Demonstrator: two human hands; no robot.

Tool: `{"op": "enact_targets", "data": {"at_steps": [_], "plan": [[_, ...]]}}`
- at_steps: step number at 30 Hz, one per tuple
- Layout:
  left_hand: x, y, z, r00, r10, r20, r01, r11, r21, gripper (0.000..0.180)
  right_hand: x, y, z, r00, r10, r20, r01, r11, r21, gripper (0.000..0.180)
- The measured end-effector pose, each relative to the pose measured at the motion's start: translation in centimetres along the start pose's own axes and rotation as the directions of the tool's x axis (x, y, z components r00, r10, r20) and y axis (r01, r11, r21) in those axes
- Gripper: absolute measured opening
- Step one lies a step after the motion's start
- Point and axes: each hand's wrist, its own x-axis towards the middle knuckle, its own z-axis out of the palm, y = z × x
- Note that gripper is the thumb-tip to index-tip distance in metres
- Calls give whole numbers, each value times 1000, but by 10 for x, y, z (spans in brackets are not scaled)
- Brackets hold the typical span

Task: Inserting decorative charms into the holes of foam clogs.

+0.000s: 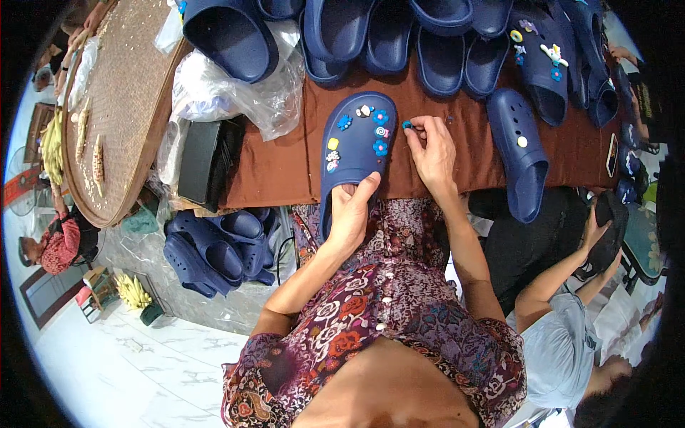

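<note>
— A brown-clothed counter (pixel 278 167), crowded at its far edge with dark blue clogs (pixel 399 36). What is at the centre?

— One blue clog (pixel 354 153), lying on the near edge of the counter with its heel toward the person. The left hand (pixel 351 214) grips that heel end, thumb up over the rim. Small coloured charms (pixel 374 128) already dot its upper.

— And the other hand?

— The right hand (pixel 432 150) rests just beside the clog's toe, fingers closed in a pinch on a small blue charm (pixel 407 125); its shape is too small to make out.

— Which step is this?

— By the look of it, fitting charms: one held, not yet seated. The next move would call for lining it up over a free hole and pressing firmly while the left hand steadies the clog.

— Around them?

— A second clog with a pale charm (pixel 521 160) to the right, a decorated one (pixel 539 60) behind, clear plastic bags (pixel 235 89) and a black box (pixel 203 160) to the left, a woven tray (pixel 125 107) beyond. Another person (pixel 571 335) sits at the right.
</note>
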Motion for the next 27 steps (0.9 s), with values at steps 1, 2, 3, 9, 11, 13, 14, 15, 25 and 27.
{"op": "enact_targets", "data": {"at_steps": [1,2,3,9,11,13,14,15,25,27], "plan": [[0,0,0,1000,15,-14,-15,1000,8,44,0,-1,0,1000,3,-1,-3,1000,29,22],[0,-1,0,1000,15,-15,-14,1000,8,44,1,-3,0,1000,5,-1,-5,998,59,21],[0,-2,0,999,10,-31,-10,1000,-6,42,0,-3,-1,1000,5,-1,-5,998,58,21],[1,-3,-2,998,-16,-67,16,1000,-3,37,-18,-22,-16,996,60,-59,-32,921,389,20],[1,-4,-2,996,-21,-81,19,1000,-20,36,-27,-40,-22,997,49,-56,-19,893,450,19],[2,-6,-2,999,7,-54,-7,1000,-7,35,-33,-51,-25,998,-16,-54,37,907,420,16],[2,-7,-1,999,5,-53,-6,1000,-6,35,-36,-55,-24,998,-44,-50,60,914,401,16],[3,-7,0,999,20,-35,-21,1000,-12,33,-37,-57,-24,996,-72,-45,84,920,384,16],[-1,-6,2,999,33,0,-33,999,23,21,-35,-60,-31,997,-63,47,36,897,440,15],[-2,-3,8,999,47,5,-47,999,24,22,-33,-60,-33,988,28,154,-104,852,513,15]]}}
